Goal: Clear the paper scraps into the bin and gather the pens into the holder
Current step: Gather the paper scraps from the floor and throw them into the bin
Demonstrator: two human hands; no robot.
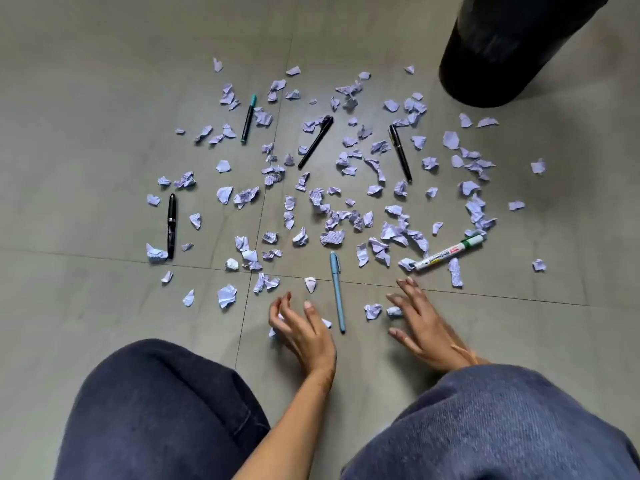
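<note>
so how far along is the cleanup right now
Barely started. Done: nothing that shows; scraps still cover the floor, and no holder is in view. In hand: the left hand curls over a crumpled scrap, and the right hand is spread open beside a small scrap. Left: nearly all the paper for the black bin, plus five pens, including the light blue pen, and a whiteboard marker.

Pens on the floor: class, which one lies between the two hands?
The light blue pen, between the left hand and right hand; the other five lie farther out among the scraps.
</note>
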